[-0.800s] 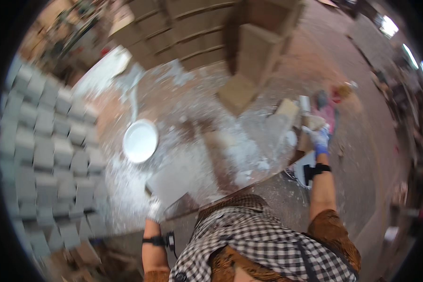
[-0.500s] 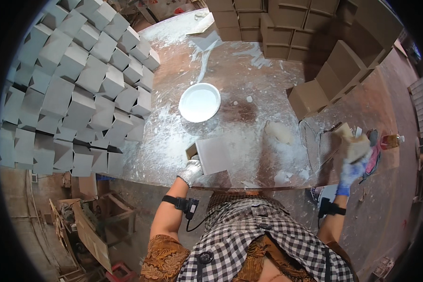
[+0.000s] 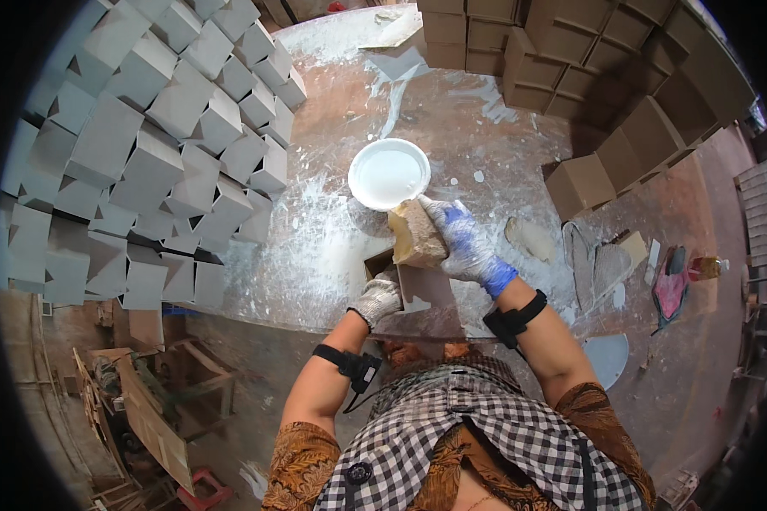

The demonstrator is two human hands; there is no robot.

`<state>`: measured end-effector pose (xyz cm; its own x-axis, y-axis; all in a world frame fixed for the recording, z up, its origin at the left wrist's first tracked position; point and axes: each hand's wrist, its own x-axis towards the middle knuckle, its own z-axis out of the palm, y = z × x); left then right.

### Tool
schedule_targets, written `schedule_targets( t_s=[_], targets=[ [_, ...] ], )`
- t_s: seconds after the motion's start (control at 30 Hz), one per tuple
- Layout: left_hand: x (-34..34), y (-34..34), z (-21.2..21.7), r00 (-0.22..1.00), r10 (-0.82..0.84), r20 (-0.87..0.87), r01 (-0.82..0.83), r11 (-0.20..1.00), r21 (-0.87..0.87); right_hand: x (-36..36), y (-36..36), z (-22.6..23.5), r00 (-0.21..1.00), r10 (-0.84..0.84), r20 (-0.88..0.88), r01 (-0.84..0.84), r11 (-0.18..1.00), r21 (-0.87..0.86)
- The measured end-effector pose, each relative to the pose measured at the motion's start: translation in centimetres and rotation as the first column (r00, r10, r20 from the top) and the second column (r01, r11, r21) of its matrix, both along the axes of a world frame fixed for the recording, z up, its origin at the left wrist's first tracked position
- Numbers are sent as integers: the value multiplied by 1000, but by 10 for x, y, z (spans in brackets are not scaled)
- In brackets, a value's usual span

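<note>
My left hand [image 3: 377, 300], in a pale knit glove, grips a small cardboard box [image 3: 428, 288] near the table's front edge. The box's dark opening shows beside the fingers, and part of the box is hidden. In a white glove with blue patches, my right hand [image 3: 464, 237] is closed around a worn, yellowish sponge block [image 3: 416, 238]. This sponge is over the box, though I cannot tell whether they touch. Just beyond stands a round white bowl [image 3: 389, 175] holding white stuff.
Whitish boxes [image 3: 149, 162] are stacked at the left, brown boxes [image 3: 562, 64] at the back right. A pale flat lump [image 3: 530, 239], a grey cloth [image 3: 592, 264], a pink and dark item [image 3: 671, 289] and a bottle of amber liquid [image 3: 706, 268] lie towards the right.
My right hand has swung left from the table's right side, carrying the sponge over to the box. My left hand keeps its hold on the box. The whole view has shifted slightly.
</note>
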<state>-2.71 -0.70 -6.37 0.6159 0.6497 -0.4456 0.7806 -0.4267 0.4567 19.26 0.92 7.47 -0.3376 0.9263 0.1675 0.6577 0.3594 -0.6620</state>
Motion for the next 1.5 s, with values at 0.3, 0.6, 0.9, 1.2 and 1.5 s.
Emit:
schedule_targets(
  t_s=[0.3,0.6,0.9,1.2,1.5],
  targets=[
    [-1,-6,31,995,58,77,-54,998,-44,-4,0,3,995,-9,-96,21,993,117],
    [-11,0,57,984,-141,107,142,990,0,28,-9,5,802,-248,-543,315,948,32],
    [36,9,64,971,-238,9,238,971,-20,46,-49,24,927,-228,-298,292,937,190],
    [65,4,49,967,-256,-5,254,961,-110,33,-53,-16,916,-120,-383,141,990,29],
    [63,6,44,965,-251,-72,235,955,-182,30,-65,17,997,-74,-11,73,995,-67]
  ],
)
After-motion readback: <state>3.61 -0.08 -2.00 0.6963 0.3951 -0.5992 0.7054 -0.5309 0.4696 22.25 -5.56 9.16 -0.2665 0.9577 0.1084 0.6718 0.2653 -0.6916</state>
